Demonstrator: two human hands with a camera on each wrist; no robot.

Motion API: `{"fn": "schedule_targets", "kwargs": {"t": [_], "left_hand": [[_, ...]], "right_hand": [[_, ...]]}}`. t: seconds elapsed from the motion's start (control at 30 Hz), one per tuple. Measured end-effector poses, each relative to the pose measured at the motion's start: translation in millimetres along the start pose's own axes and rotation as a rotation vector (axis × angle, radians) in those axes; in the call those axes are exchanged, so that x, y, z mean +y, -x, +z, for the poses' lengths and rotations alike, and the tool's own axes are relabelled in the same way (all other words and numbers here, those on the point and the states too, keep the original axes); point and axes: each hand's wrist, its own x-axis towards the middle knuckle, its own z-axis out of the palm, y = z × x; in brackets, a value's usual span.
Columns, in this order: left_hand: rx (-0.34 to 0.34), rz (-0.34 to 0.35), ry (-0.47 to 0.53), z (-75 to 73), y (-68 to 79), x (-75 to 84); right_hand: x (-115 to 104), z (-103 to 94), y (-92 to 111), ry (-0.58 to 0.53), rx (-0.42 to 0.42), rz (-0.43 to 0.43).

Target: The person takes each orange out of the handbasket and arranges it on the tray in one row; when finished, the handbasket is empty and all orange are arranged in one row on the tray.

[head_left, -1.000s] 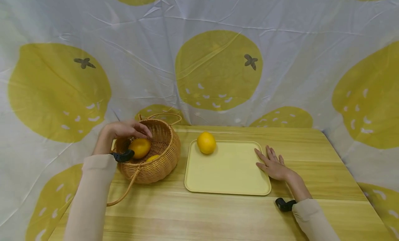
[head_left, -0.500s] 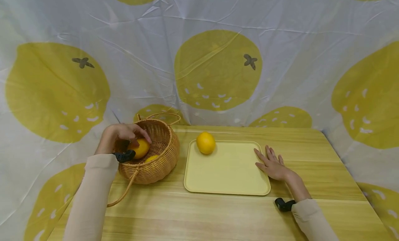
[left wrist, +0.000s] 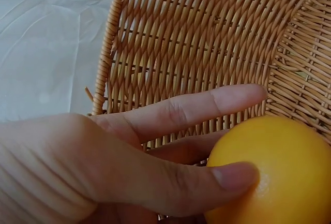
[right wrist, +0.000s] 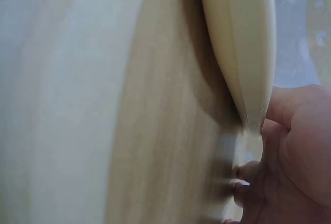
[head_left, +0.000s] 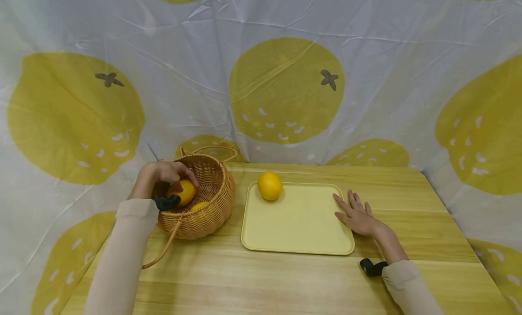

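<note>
My left hand reaches over the left rim of a wicker basket. Inside it, the thumb presses on a round orange and other fingers go behind the fruit, while the index finger stretches past it. Another yellow fruit, partly hidden by the rim, lies in the basket. On the pale yellow tray, a second orange sits in the far left corner. My right hand rests at the tray's right edge, fingers spread and straight, thumb and a finger over the rim.
Everything stands on a wooden table. A basket handle hangs down towards the table at the front, and another handle rises at the back. Behind hangs a cloth printed with big lemons.
The left hand has come down onto the orange in the basket; its thumb and fingers now take hold of it. The right hand and the tray stay put.
</note>
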Motion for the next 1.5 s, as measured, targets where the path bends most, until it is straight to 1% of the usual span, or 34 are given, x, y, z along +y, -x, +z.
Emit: {"fn": "schedule_targets", "kwargs": {"t": [0.1, 0.2, 0.5, 0.63, 0.73, 0.93, 1.1, 1.33, 1.43, 1.5], "left_hand": [[0.004, 0.018, -0.056, -0.7, -0.4, 0.4], [0.007, 0.006, -0.061, -0.8, -0.4, 0.9], [0.025, -0.012, -0.016, 3.1, -0.5, -0.3], [0.055, -0.016, 0.003, 6.2, -2.1, -3.1], [0.082, 0.015, -0.008, 7.7, -3.7, -3.8], [0.115, 0.095, 0.031, 8.8, -9.7, -2.3], [0.123, 0.106, 0.058, 8.1, -12.6, -1.6], [0.129, 0.158, 0.053, 7.2, -14.0, -2.0], [0.129, 0.163, 0.045, 7.3, -14.0, -3.5], [0.125, 0.153, 0.049, 7.8, -14.1, -4.9]], "right_hand": [[0, -0.2, 0, 0.001, -0.001, -0.002], [0, -0.1, 0, 0.005, 0.0, -0.003], [0, 0.2, 0, 0.003, -0.003, 0.001], [0, 0.6, -1, -0.005, -0.004, 0.002], [0, 0.8, -1, -0.006, -0.007, 0.003], [0, 1.1, -1, 0.015, 0.001, 0.01], [0, 1.6, -1, 0.017, -0.003, 0.012], [-1, 1.8, -1, 0.011, -0.006, 0.019], [-1, 1.9, -1, 0.008, -0.006, 0.022], [-2, 1.8, -1, 0.007, -0.006, 0.023]]}}
